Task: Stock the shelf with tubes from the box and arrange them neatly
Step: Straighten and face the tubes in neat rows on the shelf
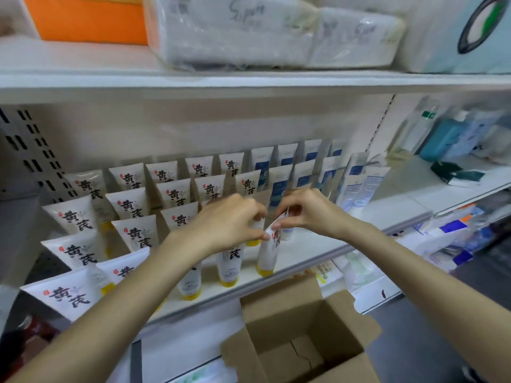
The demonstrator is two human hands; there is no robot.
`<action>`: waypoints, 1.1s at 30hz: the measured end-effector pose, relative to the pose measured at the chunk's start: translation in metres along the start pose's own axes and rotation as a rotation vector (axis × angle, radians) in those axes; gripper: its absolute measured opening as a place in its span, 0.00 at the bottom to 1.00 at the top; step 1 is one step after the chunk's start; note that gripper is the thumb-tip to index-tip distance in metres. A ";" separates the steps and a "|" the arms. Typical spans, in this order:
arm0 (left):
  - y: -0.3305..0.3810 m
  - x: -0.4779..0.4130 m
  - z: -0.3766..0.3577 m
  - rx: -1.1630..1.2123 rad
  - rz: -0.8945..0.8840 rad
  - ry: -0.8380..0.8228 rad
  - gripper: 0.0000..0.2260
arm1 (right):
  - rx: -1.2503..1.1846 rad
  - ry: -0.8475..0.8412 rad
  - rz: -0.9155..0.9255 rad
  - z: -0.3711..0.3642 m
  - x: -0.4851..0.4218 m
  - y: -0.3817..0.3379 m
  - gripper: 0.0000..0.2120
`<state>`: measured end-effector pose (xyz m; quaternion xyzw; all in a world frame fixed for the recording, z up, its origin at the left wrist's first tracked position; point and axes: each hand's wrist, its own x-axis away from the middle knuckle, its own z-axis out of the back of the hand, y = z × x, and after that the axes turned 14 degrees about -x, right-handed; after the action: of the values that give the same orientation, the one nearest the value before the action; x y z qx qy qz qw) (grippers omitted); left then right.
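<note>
left hand (226, 225): fingers curled, pinching the top crimp of the tube (266, 254) from 9 o'clock.
right hand (307, 211): pinching the same crimp from 3 o'clock.
tube: yellow cap down, leaning slightly, at the 3 o'clock end of the front row; cap seems to touch the shelf (387, 208) (blurred).
stocked tubes (132, 233): rows from 9 to 12 o'clock of it.
box (298, 341): open, at 6 o'clock, below the shelf edge.

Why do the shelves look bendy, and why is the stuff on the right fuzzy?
Head view: the wide-angle lens bows the shelf edge and stretches the corners; the bottles far right are blurred; the tubes in the middle read sharply; light is soft and even.
</note>
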<state>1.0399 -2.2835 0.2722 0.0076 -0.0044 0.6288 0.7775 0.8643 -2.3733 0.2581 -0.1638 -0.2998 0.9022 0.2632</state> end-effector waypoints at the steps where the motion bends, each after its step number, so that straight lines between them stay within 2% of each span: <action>1: 0.002 -0.002 0.001 0.004 -0.001 0.005 0.21 | 0.006 0.016 0.001 -0.001 0.001 0.001 0.11; 9: 0.011 -0.010 0.000 -0.034 0.037 -0.010 0.10 | -0.020 0.045 0.026 0.003 0.006 0.010 0.12; 13: 0.014 -0.012 0.002 -0.035 0.075 -0.057 0.13 | -0.041 0.125 0.042 0.040 0.005 0.015 0.13; 17: 0.025 -0.016 0.007 -0.100 0.152 -0.095 0.16 | -0.096 0.168 -0.019 0.092 -0.003 0.035 0.08; 23: 0.049 -0.037 0.016 -0.121 0.371 -0.085 0.21 | 0.008 -0.147 -0.075 0.108 -0.025 0.075 0.11; 27: 0.062 -0.067 0.020 -0.012 0.493 -0.036 0.16 | 0.013 -0.292 0.014 0.102 -0.035 0.089 0.10; 33: 0.076 -0.087 0.012 -0.005 0.564 -0.050 0.13 | -0.004 -0.314 0.066 0.093 -0.042 0.100 0.04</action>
<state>0.9477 -2.3533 0.2832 0.0195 -0.0271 0.8198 0.5717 0.8184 -2.5083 0.2725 -0.0309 -0.3337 0.9243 0.1829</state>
